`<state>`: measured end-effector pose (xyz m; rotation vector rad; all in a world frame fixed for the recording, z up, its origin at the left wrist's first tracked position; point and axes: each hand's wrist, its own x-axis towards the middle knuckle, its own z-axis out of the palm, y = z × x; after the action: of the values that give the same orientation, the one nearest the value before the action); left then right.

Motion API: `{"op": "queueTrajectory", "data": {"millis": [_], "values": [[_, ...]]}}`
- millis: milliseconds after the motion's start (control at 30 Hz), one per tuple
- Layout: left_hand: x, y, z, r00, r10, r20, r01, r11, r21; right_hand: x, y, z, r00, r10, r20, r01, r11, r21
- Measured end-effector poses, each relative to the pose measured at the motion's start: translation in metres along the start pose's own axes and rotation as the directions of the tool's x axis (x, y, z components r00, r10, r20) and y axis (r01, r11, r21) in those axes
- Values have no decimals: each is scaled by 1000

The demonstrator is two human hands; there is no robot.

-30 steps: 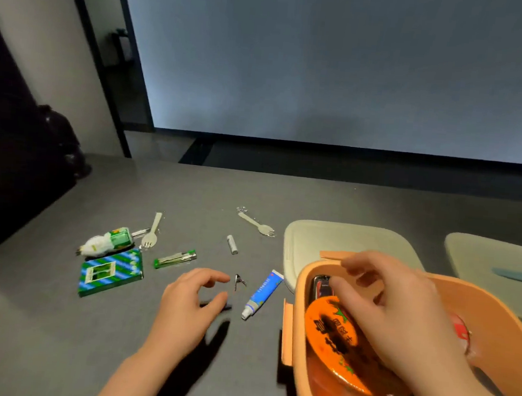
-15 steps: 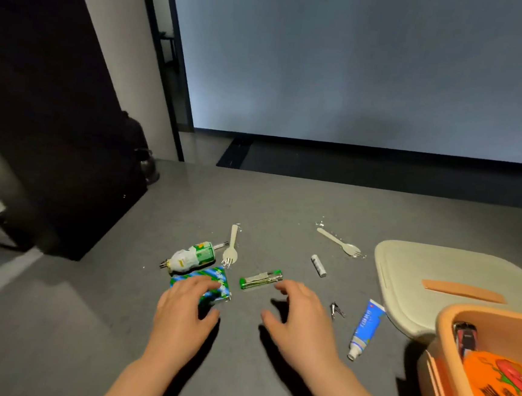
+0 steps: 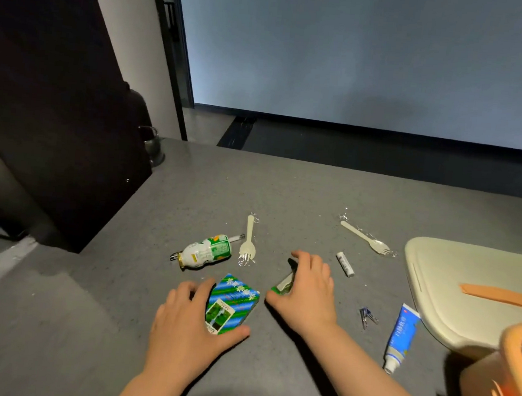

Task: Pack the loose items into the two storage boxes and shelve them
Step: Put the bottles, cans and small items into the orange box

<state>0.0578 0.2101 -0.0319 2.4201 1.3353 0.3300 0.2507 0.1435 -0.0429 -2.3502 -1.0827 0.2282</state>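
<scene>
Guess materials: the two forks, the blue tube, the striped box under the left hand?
Forks: cream plastic by the look, matte, each in a clear crinkly film wrapper that glints.
Blue tube: looks like soft laminate or plastic, glossy print, white screw cap.
Striped box: likely printed cardboard, slight sheen, crisp folded edges; the left hand grips it.

A green-and-blue striped card box (image 3: 232, 304) lies tilted near centre, a green lighter (image 3: 284, 282) just right of it; a blue-and-white tube (image 3: 401, 336) lies beside the orange storage box (image 3: 508, 383) at near right.
</scene>
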Motion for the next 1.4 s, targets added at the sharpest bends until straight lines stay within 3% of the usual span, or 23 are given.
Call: {"op": "queueTrajectory", "data": {"millis": [67,167,267,333,400,567,733,933,1133,1200,1267,1400], "values": [[-4,-3,-1,988,35,151,-23,997,-79,-5,12,-12,993,-63,97,56,996,74],[1,-7,-8,906,223,359,-235,972,-11,-12,29,-28,977,-116,180,104,992,75],[18,-1,-11,819,380,431,-401,915,-44,-15,31,-36,975,-109,194,104,994,37],[26,5,-9,775,408,482,-445,895,-41,-17,27,-41,974,-99,203,97,995,21],[29,9,-8,772,403,491,-455,890,-15,-22,23,-47,977,-97,192,95,995,24],[12,31,-13,865,346,363,-361,932,-30,-48,17,-83,994,-83,74,77,994,83],[-11,88,-18,934,353,51,-335,917,-216,-98,12,-142,991,-117,-62,125,979,160],[-40,183,-20,900,393,-186,-435,824,-364,-155,49,-226,956,-117,-268,162,975,154],[-80,284,-21,828,540,-151,-545,713,-441,-208,144,-306,918,84,-387,-43,993,114],[-94,314,-15,786,611,-91,-572,665,-480,-224,179,-326,886,183,-425,-140,982,129],[-109,345,-6,694,720,-20,-633,596,-495,-239,208,-339,842,253,-476,-196,966,166],[-125,406,18,350,905,242,-816,421,-395,-257,246,-353,771,326,-547,-245,945,219]]}}
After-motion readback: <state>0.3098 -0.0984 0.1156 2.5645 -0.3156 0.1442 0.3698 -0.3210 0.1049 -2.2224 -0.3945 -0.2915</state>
